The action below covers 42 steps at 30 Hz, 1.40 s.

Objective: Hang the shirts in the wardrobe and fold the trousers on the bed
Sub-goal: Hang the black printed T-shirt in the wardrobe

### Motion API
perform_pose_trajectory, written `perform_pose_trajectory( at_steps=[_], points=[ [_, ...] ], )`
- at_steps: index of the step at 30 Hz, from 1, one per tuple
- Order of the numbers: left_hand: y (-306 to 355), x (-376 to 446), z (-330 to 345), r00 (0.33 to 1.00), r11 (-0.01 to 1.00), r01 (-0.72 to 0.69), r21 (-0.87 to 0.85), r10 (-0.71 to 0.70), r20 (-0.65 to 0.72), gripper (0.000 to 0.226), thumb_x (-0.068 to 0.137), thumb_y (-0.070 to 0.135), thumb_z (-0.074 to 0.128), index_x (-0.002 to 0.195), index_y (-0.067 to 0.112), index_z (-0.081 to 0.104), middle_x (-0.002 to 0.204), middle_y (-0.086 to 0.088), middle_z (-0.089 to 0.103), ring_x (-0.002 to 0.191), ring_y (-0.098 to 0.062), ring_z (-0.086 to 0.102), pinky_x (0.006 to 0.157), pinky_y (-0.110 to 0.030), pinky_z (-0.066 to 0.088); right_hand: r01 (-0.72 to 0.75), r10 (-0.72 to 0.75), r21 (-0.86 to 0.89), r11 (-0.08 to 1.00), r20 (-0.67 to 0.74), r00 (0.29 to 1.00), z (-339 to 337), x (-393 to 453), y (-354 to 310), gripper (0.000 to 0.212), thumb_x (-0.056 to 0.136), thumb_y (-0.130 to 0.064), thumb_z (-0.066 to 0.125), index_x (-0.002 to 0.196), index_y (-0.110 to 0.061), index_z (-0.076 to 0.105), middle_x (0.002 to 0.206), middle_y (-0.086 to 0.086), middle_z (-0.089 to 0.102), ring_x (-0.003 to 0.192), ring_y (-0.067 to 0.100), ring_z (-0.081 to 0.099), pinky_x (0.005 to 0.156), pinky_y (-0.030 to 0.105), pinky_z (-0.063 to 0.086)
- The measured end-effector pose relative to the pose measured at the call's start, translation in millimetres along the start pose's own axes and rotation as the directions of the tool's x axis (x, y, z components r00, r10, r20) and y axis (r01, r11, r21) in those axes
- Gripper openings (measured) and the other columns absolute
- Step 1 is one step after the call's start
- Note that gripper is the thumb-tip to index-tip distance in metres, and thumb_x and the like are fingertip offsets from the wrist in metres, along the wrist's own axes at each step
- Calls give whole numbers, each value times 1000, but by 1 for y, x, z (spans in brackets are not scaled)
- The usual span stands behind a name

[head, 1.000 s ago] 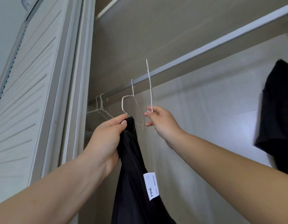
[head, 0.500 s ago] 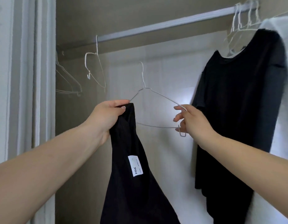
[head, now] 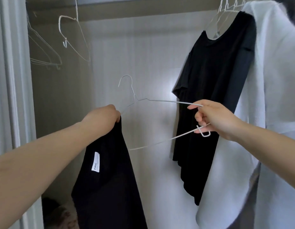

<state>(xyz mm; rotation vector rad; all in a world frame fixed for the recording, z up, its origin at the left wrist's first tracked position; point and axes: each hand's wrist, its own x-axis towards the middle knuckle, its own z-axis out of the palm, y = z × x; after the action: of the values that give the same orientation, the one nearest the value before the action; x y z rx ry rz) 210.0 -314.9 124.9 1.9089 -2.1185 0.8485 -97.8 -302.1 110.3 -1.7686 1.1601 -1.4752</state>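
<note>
Head view: left hand [head: 103, 114] up in front of the wardrobe, fingers curled tight on the top edge of a black shirt [head: 107, 179], which hangs straight down below the fist w/ a white label [head: 95, 161] facing out. Right hand [head: 214, 119] pinching a white wire hanger [head: 160, 101] at its right end, thumb on the upper wire, other fingers curled round the lower wire by the small notch; hook up, off the rail, hanger's left shoulder touching or just beside the left hand, can't tell which. Behind right arm, 2nd black shirt [head: 216, 83] on a hanger, white garment [head: 269, 80] just beside it at far right. Empty wire hangers [head: 74, 38] upper left, well apart from the hands. Wardrobe door frame [head: 11, 80] along left edge.
</note>
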Motion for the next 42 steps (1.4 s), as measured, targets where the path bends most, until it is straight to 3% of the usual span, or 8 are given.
perform_pose_trajectory(
  at_steps=[4, 14, 17, 21, 24, 31, 38, 42],
  points=[
    [-5, 6, 13, 974, 986, 162, -31, -155, 163, 45, 96, 0, 37, 137, 13, 52, 140, -13, 49, 125, -30, 50, 104, -36, 41, 13, -14, -6, 1000, -96, 995, -11, -2, 9, 43, 86, -2, 31, 95, -22, 68, 50, -4, 46, 40, 6, 42, 56, 34, 58],
    [-28, 17, 63, 935, 866, 344, -362, -281, 215, 42, 93, 0, 44, 133, 9, 56, 141, -10, 52, 128, -27, 49, 102, -25, 35, 47, -43, 19, 999, -169, 985, -21, 0, 19, 45, 84, -3, 31, 90, -25, 69, 47, -7, 41, 38, 5, 36, 56, 34, 58],
    [-31, 22, 68, 934, 848, 356, -393, -302, 193, 43, 92, -1, 45, 131, 9, 58, 136, -11, 56, 124, -28, 52, 100, -27, 39, 65, -58, 30, 997, -178, 982, -23, 0, 17, 44, 83, -2, 31, 92, -23, 68, 47, -7, 40, 38, 4, 35, 55, 34, 58],
    [-38, 21, 72, 933, 831, 361, -424, -319, 168, 40, 85, -6, 42, 111, 8, 70, 109, -16, 68, 101, -32, 61, 83, -29, 47, 77, -61, 74, 994, -201, 978, -28, 2, 13, 43, 82, -1, 32, 88, -23, 68, 45, -8, 39, 37, 4, 33, 54, 34, 57],
    [-38, 20, 72, 936, 817, 350, -458, -325, 136, 39, 86, -4, 44, 107, 12, 73, 104, -14, 69, 96, -31, 62, 76, -28, 46, 80, -67, 64, 995, -186, 980, -26, 3, 14, 44, 82, -1, 32, 86, -25, 69, 46, -7, 39, 37, 5, 32, 54, 33, 57],
    [-38, 22, 64, 949, 812, 305, -498, -304, 87, 39, 84, -5, 45, 105, 12, 73, 103, -14, 71, 98, -32, 63, 80, -32, 50, 73, -62, 59, 996, -165, 984, -16, 2, 17, 44, 82, -1, 31, 88, -24, 69, 47, -6, 39, 38, 5, 33, 53, 33, 57],
    [-15, 26, 51, 945, 661, 255, -706, -325, 37, 37, 89, 2, 48, 116, 15, 69, 118, -7, 66, 107, -23, 60, 82, -20, 41, 136, -136, -11, 991, -156, 978, -2, -2, 13, 42, 85, -2, 31, 91, -20, 69, 45, -9, 39, 38, 3, 37, 52, 32, 57],
    [3, 31, 39, 953, 496, 193, -847, -300, 41, 29, 88, 11, 56, 112, 18, 70, 111, -2, 67, 98, -17, 61, 83, -20, 42, 189, -198, -75, 979, -132, 971, 9, -2, 15, 43, 85, -2, 31, 90, -22, 69, 45, -13, 42, 42, 1, 43, 53, 33, 58]
  ],
)
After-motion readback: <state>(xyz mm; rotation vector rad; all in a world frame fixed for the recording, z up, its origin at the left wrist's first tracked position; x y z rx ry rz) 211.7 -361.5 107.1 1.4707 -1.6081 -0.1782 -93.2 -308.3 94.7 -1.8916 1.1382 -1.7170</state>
